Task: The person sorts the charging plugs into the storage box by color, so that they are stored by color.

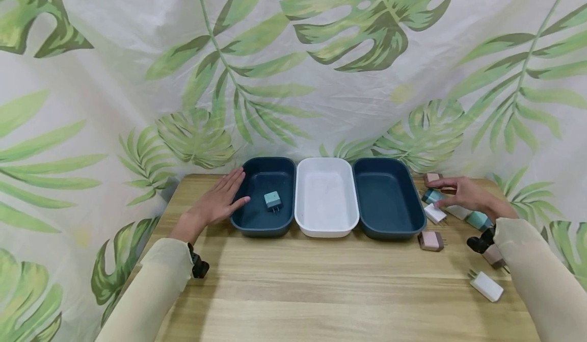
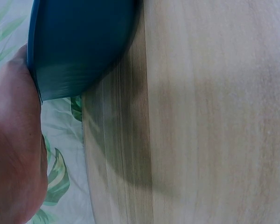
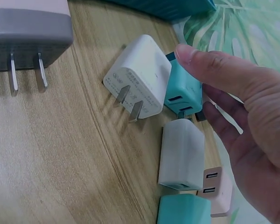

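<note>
My left hand (image 1: 220, 199) rests with straight fingers on the left rim of a dark blue tray (image 1: 238, 223). A teal and dark charger plug (image 1: 272, 200) lies inside that tray, prongs toward me. Over a cluster of charger plugs at the right, my right hand (image 1: 468, 194) has thumb and fingers apart. In the right wrist view its thumb is at the top of a teal plug (image 3: 183, 88), with the fingers behind it. Beside that one lies a white charger plug (image 3: 142, 74), prongs facing the camera. Nothing is visibly gripped.
A white tray (image 1: 326, 231) and a second dark blue tray (image 1: 390, 233) stand in a row with the first. More plugs lie at the right: a pink one (image 1: 431, 241), a white one (image 1: 487, 286) and others near the sleeve. A leaf-patterned cloth (image 1: 348, 123) hangs behind the wooden table (image 1: 321, 291).
</note>
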`<state>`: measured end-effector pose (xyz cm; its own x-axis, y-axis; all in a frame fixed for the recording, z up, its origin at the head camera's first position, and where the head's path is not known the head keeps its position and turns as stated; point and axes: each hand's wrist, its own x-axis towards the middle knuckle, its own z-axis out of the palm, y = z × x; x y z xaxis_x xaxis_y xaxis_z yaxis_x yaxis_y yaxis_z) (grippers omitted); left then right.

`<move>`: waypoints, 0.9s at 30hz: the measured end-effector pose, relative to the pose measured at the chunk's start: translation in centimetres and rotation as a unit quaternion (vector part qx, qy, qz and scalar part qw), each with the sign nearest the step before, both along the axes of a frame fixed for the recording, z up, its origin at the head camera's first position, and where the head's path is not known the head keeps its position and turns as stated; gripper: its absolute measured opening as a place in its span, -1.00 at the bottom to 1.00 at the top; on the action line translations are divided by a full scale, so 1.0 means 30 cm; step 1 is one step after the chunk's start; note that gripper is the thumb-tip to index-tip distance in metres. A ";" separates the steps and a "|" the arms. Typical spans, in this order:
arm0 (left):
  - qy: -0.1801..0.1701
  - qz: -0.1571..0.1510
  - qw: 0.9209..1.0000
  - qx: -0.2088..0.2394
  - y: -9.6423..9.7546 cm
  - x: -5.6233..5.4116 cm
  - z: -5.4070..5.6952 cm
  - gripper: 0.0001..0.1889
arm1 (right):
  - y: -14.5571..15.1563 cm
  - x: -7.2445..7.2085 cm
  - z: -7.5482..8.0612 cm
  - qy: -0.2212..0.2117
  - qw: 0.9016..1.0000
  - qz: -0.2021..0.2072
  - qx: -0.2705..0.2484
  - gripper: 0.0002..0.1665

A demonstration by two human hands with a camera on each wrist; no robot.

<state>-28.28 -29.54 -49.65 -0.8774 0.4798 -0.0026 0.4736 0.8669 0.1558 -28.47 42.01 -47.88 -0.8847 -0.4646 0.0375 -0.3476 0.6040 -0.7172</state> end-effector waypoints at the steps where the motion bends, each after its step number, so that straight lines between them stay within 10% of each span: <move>1: 0.001 -0.001 1.000 0.002 0.001 0.001 0.002 -0.07 | 0.001 0.001 -0.001 -0.004 1.000 -0.001 0.003 -0.35; 27: -0.004 0.006 1.000 -0.010 0.013 0.014 0.025 -0.11 | 0.020 0.002 -0.020 0.004 1.000 -0.004 0.026 -0.39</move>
<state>-27.87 -29.15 -48.90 -0.8833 0.4684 -0.0201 0.4613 0.8759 0.1417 -28.40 42.61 -48.49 -0.8880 -0.4594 0.0207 -0.3485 0.6431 -0.6818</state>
